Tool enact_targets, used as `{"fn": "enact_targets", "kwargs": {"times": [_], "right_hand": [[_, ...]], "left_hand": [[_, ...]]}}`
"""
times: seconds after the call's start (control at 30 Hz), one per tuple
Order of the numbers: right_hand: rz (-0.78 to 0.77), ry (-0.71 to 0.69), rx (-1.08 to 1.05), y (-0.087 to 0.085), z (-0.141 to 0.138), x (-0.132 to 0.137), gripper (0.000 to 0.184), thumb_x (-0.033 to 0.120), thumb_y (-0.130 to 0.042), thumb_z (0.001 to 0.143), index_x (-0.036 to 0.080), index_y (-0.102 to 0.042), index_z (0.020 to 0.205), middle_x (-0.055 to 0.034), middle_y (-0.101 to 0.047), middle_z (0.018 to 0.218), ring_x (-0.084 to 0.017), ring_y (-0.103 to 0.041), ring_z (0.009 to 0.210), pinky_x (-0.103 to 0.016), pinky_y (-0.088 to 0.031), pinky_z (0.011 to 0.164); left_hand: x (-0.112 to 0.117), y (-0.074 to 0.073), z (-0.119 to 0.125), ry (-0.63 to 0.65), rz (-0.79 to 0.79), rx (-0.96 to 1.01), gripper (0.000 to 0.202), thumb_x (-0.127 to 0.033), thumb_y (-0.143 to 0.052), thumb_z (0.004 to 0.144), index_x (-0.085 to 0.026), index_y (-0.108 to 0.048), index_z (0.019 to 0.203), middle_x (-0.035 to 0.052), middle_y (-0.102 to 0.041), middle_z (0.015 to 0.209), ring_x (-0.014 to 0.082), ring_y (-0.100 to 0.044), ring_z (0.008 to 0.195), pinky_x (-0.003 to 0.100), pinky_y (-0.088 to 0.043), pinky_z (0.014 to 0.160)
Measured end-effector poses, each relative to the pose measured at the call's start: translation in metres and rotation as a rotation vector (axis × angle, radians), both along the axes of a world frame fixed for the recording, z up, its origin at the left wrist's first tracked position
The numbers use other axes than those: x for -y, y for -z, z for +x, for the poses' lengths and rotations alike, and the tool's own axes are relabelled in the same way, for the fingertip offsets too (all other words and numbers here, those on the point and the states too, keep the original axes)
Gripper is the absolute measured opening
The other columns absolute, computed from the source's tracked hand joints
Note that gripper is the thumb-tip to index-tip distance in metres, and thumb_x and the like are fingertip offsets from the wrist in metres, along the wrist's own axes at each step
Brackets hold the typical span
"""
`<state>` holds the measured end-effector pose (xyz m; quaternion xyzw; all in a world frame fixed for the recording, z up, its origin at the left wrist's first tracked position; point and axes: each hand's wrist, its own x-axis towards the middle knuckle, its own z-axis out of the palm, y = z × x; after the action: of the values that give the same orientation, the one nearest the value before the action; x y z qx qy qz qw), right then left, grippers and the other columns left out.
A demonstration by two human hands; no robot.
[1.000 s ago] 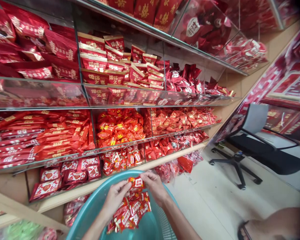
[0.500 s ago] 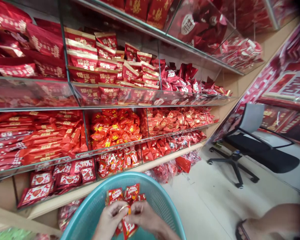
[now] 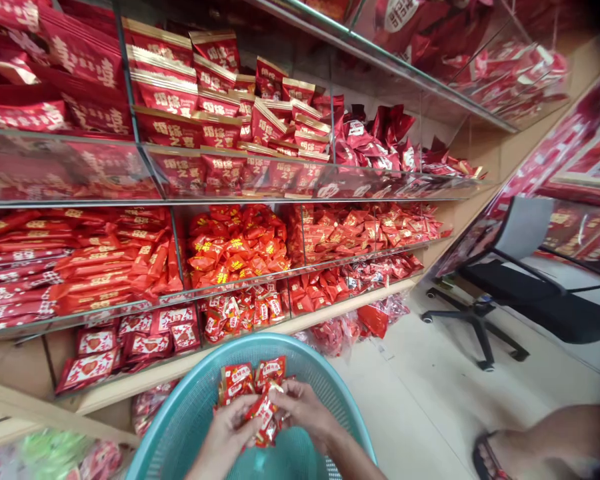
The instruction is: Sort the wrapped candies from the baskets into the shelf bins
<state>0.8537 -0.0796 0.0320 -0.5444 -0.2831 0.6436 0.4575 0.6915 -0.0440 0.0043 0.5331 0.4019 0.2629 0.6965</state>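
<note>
Over a teal plastic basket (image 3: 347, 400), my left hand (image 3: 231, 427) and my right hand (image 3: 307, 410) are close together. Both sets of fingers pinch a small red wrapped packet with white lettering (image 3: 264, 411), left hand at its lower left side, right hand at its upper right end. More red packets (image 3: 237, 381) with gold edges lie in the basket just beyond my fingers. Part of another packet (image 3: 266, 437) shows below the held one; whether a hand touches it I cannot tell.
Shelves with glass fronts (image 3: 240, 291) hold many red sweet packets ahead. A black office chair (image 3: 515, 287) stands on the pale floor to the right. Another person's sandalled foot (image 3: 497, 453) is at the lower right. Bagged goods (image 3: 55, 450) sit low on the left.
The held packet now lies slanted between both hands, where it hung lower before. My right hand has moved slightly up and right. The view has shifted a little.
</note>
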Motion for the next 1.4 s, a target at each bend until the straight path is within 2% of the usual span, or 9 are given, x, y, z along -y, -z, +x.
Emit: {"fn": "enact_targets", "kwargs": {"times": [0.13, 0.23, 0.33, 0.4, 0.53, 0.77, 0.97, 1.2, 1.4], "right_hand": [[0.034, 0.012, 0.091, 0.005, 0.009, -0.004, 0.048, 0.060, -0.067, 0.062, 0.012, -0.060, 0.064, 0.0000, -0.057, 0.051, -0.008, -0.047, 0.046, -0.020, -0.034, 0.046], [0.031, 0.086, 0.162, 0.004, 0.016, -0.012, 0.051, 0.063, -0.065, 0.062, 0.013, -0.058, 0.058, -0.0010, -0.057, 0.050, -0.008, -0.046, 0.044, -0.021, -0.034, 0.045], [0.031, 0.152, 0.218, 0.001, 0.022, -0.024, 0.051, 0.064, -0.064, 0.061, 0.013, -0.056, 0.057, -0.0029, -0.060, 0.054, -0.008, -0.047, 0.045, -0.021, -0.034, 0.045], [0.010, 0.168, 0.233, 0.000, 0.022, -0.034, 0.048, 0.061, -0.064, 0.061, 0.014, -0.056, 0.059, -0.0036, -0.062, 0.057, -0.009, -0.048, 0.045, -0.021, -0.034, 0.044], [-0.039, 0.161, 0.287, 0.001, 0.012, -0.053, 0.035, 0.048, -0.064, 0.069, 0.015, -0.053, 0.060, -0.0034, -0.063, 0.058, -0.010, -0.052, 0.043, -0.021, -0.035, 0.040], [-0.093, 0.078, 0.248, 0.010, -0.010, -0.070, 0.029, 0.038, -0.052, 0.081, 0.020, -0.043, 0.060, -0.0010, -0.060, 0.048, -0.013, -0.056, 0.038, -0.020, -0.035, 0.035], [-0.004, 0.002, 0.801, 0.024, -0.004, -0.068, 0.035, 0.037, -0.050, 0.081, 0.021, -0.043, 0.050, -0.0007, -0.056, 0.040, -0.014, -0.054, 0.038, -0.022, -0.035, 0.042], [0.056, 0.000, 1.358, -0.003, 0.007, -0.068, 0.030, 0.041, -0.057, 0.077, 0.019, -0.054, 0.056, -0.0073, -0.065, 0.064, -0.020, -0.061, 0.063, -0.025, -0.030, 0.050], [0.433, 0.049, 1.077, -0.033, -0.020, -0.111, 0.029, 0.037, -0.054, 0.080, 0.019, -0.054, 0.058, 0.0019, -0.054, 0.050, -0.011, -0.049, 0.049, -0.022, -0.028, 0.048]], "left_hand": [[-0.022, -0.017, -0.006, 0.072, 0.235, -0.150, 0.041, -0.048, -0.061, 0.073, -0.017, -0.066, 0.100, 0.0052, -0.069, 0.081, 0.0184, -0.062, 0.073, 0.030, -0.050, 0.070], [-0.042, -0.025, -0.013, 0.024, 0.588, -0.417, 0.034, -0.044, -0.050, 0.081, -0.022, -0.066, 0.101, 0.0062, -0.067, 0.097, 0.0212, -0.059, 0.090, 0.036, -0.046, 0.083], [-0.058, -0.020, -0.022, 0.055, 0.900, -0.631, 0.032, -0.038, -0.049, 0.083, -0.027, -0.063, 0.110, 0.0058, -0.061, 0.115, 0.0238, -0.051, 0.108, 0.041, -0.039, 0.094], [-0.063, -0.012, -0.026, 0.104, 0.974, -0.717, 0.034, -0.034, -0.047, 0.084, -0.028, -0.059, 0.115, 0.0054, -0.059, 0.118, 0.0237, -0.049, 0.110, 0.041, -0.039, 0.093], [-0.061, -0.001, -0.031, 0.123, 0.970, -0.791, 0.032, -0.031, -0.041, 0.087, -0.029, -0.060, 0.113, 0.0045, -0.059, 0.117, 0.0219, -0.050, 0.108, 0.038, -0.039, 0.091], [-0.057, -0.006, -0.039, 0.129, 0.914, -0.749, 0.033, -0.029, -0.042, 0.086, -0.029, -0.059, 0.114, 0.0043, -0.059, 0.114, 0.0209, -0.051, 0.103, 0.037, -0.040, 0.089], [-0.057, -0.003, -0.040, 0.079, 0.915, -0.733, 0.031, -0.032, -0.044, 0.085, -0.028, -0.061, 0.111, 0.0052, -0.060, 0.115, 0.0222, -0.052, 0.105, 0.038, -0.041, 0.089], [-0.057, -0.006, -0.042, 0.082, 0.900, -0.753, 0.032, -0.036, -0.047, 0.084, -0.027, -0.061, 0.111, 0.0048, -0.059, 0.120, 0.0237, -0.051, 0.111, 0.041, -0.040, 0.096], [-0.056, -0.005, -0.046, 0.056, 0.928, -0.723, 0.034, -0.039, -0.046, 0.085, -0.024, -0.061, 0.110, 0.0069, -0.059, 0.118, 0.0236, -0.052, 0.110, 0.041, -0.041, 0.097]]}}
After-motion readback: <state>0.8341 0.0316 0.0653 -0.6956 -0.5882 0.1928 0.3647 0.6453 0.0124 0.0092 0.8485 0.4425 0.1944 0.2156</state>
